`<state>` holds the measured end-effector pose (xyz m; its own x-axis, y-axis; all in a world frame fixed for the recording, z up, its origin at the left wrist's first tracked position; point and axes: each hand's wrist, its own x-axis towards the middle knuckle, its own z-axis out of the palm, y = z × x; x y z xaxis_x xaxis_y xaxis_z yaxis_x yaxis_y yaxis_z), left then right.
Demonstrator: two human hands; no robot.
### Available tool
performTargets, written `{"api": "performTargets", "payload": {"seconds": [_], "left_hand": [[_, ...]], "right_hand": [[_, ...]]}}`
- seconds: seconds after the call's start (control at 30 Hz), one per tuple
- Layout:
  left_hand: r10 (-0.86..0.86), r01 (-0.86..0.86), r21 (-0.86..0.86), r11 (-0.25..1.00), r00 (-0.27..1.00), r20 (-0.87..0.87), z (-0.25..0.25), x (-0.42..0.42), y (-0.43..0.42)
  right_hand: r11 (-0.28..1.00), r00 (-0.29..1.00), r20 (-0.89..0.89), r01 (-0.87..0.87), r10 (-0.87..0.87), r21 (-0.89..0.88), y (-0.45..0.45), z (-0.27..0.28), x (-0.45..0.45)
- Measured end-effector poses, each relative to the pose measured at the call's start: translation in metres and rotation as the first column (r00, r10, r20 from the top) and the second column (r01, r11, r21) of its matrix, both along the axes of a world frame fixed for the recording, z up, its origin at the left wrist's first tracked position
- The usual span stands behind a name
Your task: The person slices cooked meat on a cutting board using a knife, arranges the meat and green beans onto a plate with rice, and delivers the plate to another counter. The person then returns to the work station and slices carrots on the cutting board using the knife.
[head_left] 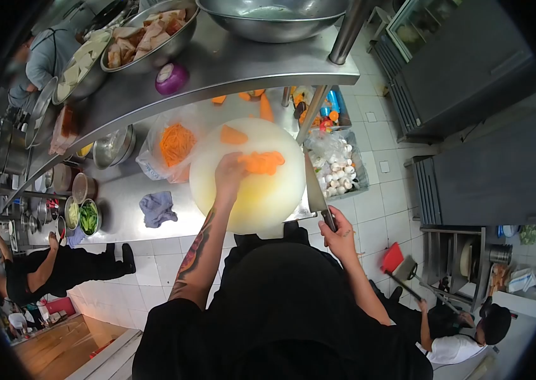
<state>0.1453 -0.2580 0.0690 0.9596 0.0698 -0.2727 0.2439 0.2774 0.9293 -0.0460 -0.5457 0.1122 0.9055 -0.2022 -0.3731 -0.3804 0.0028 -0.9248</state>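
My left hand (229,170) is at the left end of some orange slices (263,163) on a round whitish cutting board (247,190); its fingertips are too small to make out clearly. Above the slices lies a larger orange piece (233,135). My right hand (340,233) is closed round the black handle of a large knife (314,183), off the board's right side, with the blade pointing away from me. A plastic bag of orange shreds (177,145) stands left of the board.
A blue-grey cloth (157,209) lies on the steel table. Overhead, a steel shelf (230,69) holds metal bowls and a cut purple onion (171,78). A crate of mushrooms (341,171) is at the right. One person (46,272) stands left; another (458,335) holds a red dustpan (392,257).
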Motion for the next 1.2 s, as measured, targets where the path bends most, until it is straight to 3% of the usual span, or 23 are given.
{"api": "performTargets", "payload": {"seconds": [0.07,0.1,0.13,0.17,0.3,0.37,0.47,0.6,0.67,0.8,0.87,0.97,1.07,1.2], "left_hand": [[-0.108,0.079,0.381,0.921,0.993,0.056,-0.005,-0.002,0.005],[-0.111,0.081,0.382,0.921,0.992,0.057,-0.007,-0.001,0.007],[-0.226,0.058,0.727,0.684,0.965,0.136,-0.008,0.001,0.009],[-0.359,-0.030,0.941,0.336,0.920,0.158,-0.009,0.002,0.010],[-0.306,0.020,0.908,0.418,0.944,0.120,0.027,-0.010,0.002],[-0.441,-0.267,0.812,0.519,0.730,0.522,0.027,-0.005,0.004],[-0.529,-0.133,0.846,0.516,0.727,0.437,0.013,0.001,0.011],[-0.529,-0.114,0.859,0.498,0.745,0.406,0.009,0.004,0.010],[-0.533,-0.207,0.843,0.497,0.694,0.485,0.011,0.005,0.003],[-0.640,-0.232,0.865,0.445,0.594,0.488,0.037,0.005,-0.022],[-0.766,-0.074,0.905,0.420,0.506,0.397,0.042,0.010,-0.027],[-0.845,-0.035,0.939,0.343,0.425,0.324,0.037,0.022,-0.021],[-0.850,0.095,0.944,0.316,0.471,0.237,0.035,0.025,-0.018],[-0.820,0.059,0.931,0.361,0.496,0.286,0.030,0.020,-0.020]], "right_hand": [[1.000,1.000,-0.008,0.000,0.000,-0.017,0.003,-0.002,-0.002],[1.000,1.000,-0.006,0.003,-0.003,-0.016,0.004,-0.002,-0.003],[1.000,1.000,-0.009,-0.004,0.004,-0.014,0.005,-0.002,-0.004],[1.000,1.000,-0.012,-0.011,0.011,-0.012,0.005,-0.002,-0.006],[1.000,1.000,0.003,0.000,0.000,-0.021,0.004,-0.007,-0.010],[0.998,1.000,0.001,-0.026,0.026,-0.056,0.001,-0.009,-0.012],[0.999,1.000,-0.002,0.024,-0.024,-0.047,0.005,0.000,-0.011],[0.999,0.999,-0.032,0.028,-0.029,-0.042,0.005,-0.001,-0.013],[0.997,0.998,0.056,-0.008,0.012,-0.076,0.002,-0.016,-0.015],[0.992,0.999,0.038,-0.020,0.025,-0.128,0.003,-0.015,-0.018],[0.993,1.000,-0.022,-0.022,0.019,-0.114,0.003,-0.007,-0.019],[0.983,0.998,-0.039,-0.052,0.046,-0.174,0.000,0.000,-0.020],[0.982,0.999,-0.036,-0.037,0.031,-0.183,-0.001,-0.002,-0.023],[0.987,1.000,0.011,-0.017,0.019,-0.157,-0.004,-0.016,-0.030]]}}
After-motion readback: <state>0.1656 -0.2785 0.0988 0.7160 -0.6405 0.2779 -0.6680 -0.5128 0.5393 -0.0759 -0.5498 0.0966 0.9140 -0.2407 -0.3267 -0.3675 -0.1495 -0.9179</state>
